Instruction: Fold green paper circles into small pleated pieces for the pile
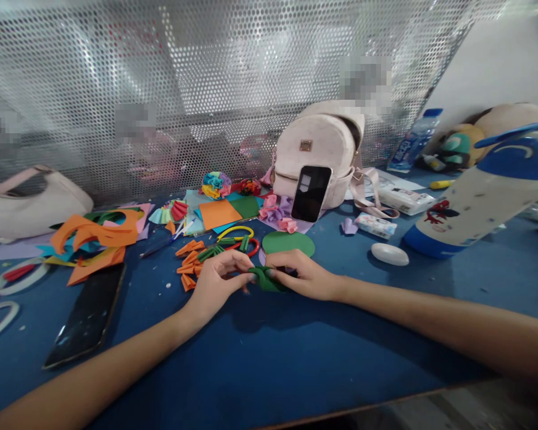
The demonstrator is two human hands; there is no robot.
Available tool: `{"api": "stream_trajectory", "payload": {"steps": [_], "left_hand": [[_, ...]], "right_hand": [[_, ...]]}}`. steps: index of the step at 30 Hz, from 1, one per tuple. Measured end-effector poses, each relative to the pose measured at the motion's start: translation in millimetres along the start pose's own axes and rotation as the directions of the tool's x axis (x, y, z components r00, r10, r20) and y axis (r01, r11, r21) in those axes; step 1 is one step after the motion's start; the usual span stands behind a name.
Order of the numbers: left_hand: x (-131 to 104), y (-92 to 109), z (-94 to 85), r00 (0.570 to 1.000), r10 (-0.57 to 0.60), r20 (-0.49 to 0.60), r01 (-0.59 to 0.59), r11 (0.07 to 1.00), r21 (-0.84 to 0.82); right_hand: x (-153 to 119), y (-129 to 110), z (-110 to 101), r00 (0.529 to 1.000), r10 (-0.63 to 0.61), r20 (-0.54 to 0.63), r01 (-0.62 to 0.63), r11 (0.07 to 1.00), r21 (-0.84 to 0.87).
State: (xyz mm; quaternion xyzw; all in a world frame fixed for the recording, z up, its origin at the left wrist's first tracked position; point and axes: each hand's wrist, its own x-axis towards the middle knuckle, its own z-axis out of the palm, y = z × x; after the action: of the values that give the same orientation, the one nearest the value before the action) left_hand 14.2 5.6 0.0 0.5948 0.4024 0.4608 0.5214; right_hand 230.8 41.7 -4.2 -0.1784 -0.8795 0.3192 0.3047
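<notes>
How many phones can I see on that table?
2. One phone lies flat at the left, by the orange paper scraps; the other phone leans upright against the pale backpack. More could be hidden under paper or inside bags.

We can't make out the full shape of the green paper (269, 283): left hand (222, 273) and right hand (308, 276) hide parts. Left edge crops the white handbag (45, 206), right edge the big bottle (486, 200). Beyond the perforated panel (233, 65), we get only blur.
</notes>
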Motion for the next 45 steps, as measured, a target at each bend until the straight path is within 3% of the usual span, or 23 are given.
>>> {"api": "stream_trajectory", "payload": {"steps": [5,21,36,45], "left_hand": [[0.7,-0.4,-0.1,1.0,0.01,0.006,-0.01,1.0,-0.006],[-1.0,4.6,1.5,0.983,-0.071,0.17,0.084,0.994,-0.073],[0.8,1.7,2.6,0.988,-0.092,0.127,0.098,0.995,-0.036],[1.3,-3.6,-0.9,0.995,-0.052,0.085,0.049,0.998,0.047]], "right_hand": [[-0.3,1.1,-0.4,0.999,-0.031,0.013,0.032,0.999,-0.025],[-4.6,-1.2,0.8,0.994,-0.104,0.031,0.106,0.994,-0.042],[-6.2,-0.9,0.8,0.994,-0.109,0.024,0.11,0.992,-0.054],[-7.3,-0.9,1.4,0.997,-0.08,0.022,0.081,0.992,-0.092]]}}
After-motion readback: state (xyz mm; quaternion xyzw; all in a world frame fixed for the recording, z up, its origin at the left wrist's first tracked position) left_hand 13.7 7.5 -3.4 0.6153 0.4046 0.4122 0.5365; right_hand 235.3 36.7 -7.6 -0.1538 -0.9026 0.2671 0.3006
